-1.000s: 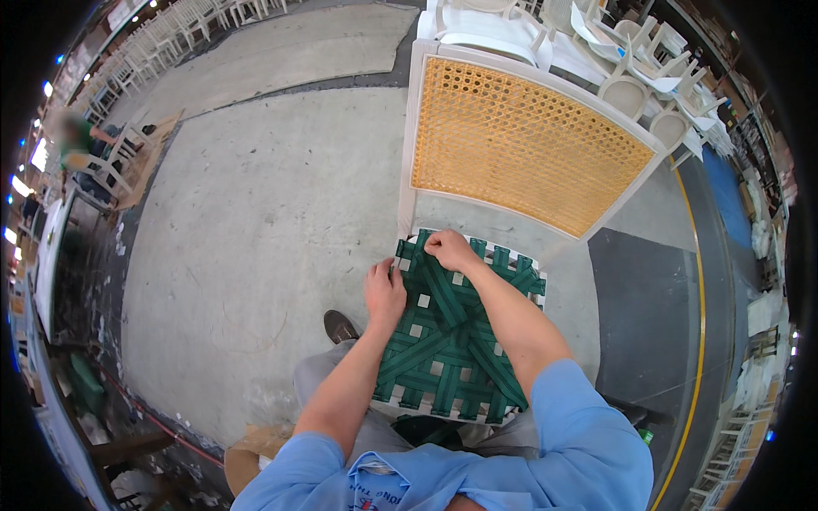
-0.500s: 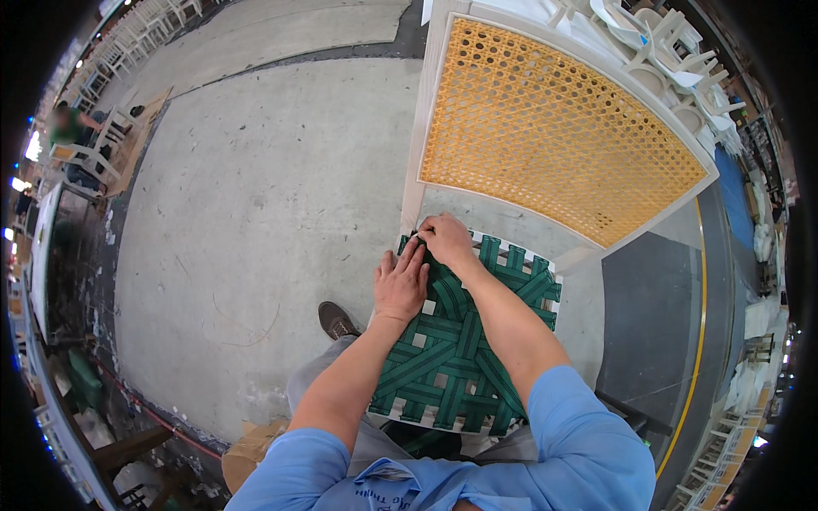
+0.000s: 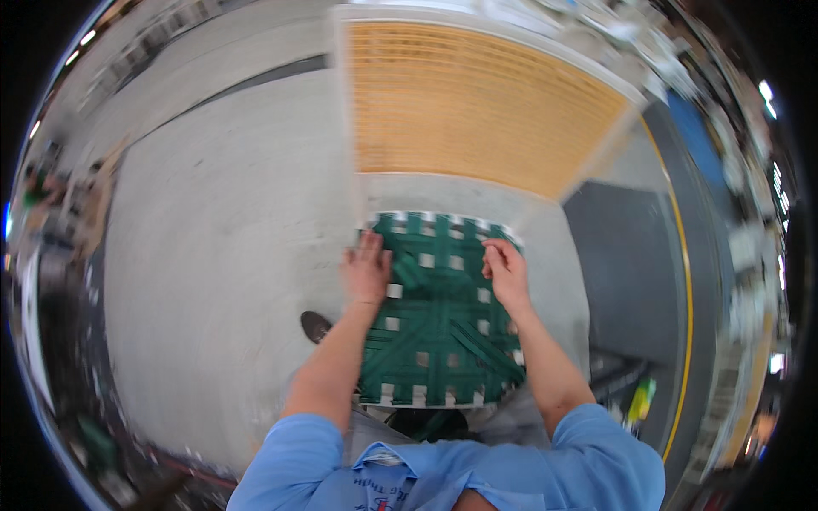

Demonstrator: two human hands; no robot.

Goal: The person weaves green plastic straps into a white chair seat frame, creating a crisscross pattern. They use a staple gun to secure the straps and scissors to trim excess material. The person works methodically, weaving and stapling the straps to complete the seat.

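A chair seat of woven green webbing straps (image 3: pixel 439 307) on a pale frame stands in front of me. My left hand (image 3: pixel 368 268) lies with its fingers stretched out along the far left edge of the straps. Over the far right part of the seat is my right hand (image 3: pixel 505 272), fingers curled in, with the thumb and forefinger close together. Whether something small is between them I cannot make out. Beyond the seat rises the chair's white backrest frame (image 3: pixel 348 102) with a tan cane panel (image 3: pixel 477 106). The picture is smeared by motion.
My shoe (image 3: pixel 315 326) is on the concrete floor (image 3: pixel 221 230), left of the seat. A dark grey mat (image 3: pixel 626 255) and a yellow floor line (image 3: pixel 687 281) run along the right. White chair parts (image 3: pixel 596 43) are piled behind the backrest. Another person (image 3: pixel 38 187) is at the far left.
My right hand has left the far left corner and moved right across the seat. My left hand stays near that corner. The whole view has turned, so the chair appears straighter and further left.
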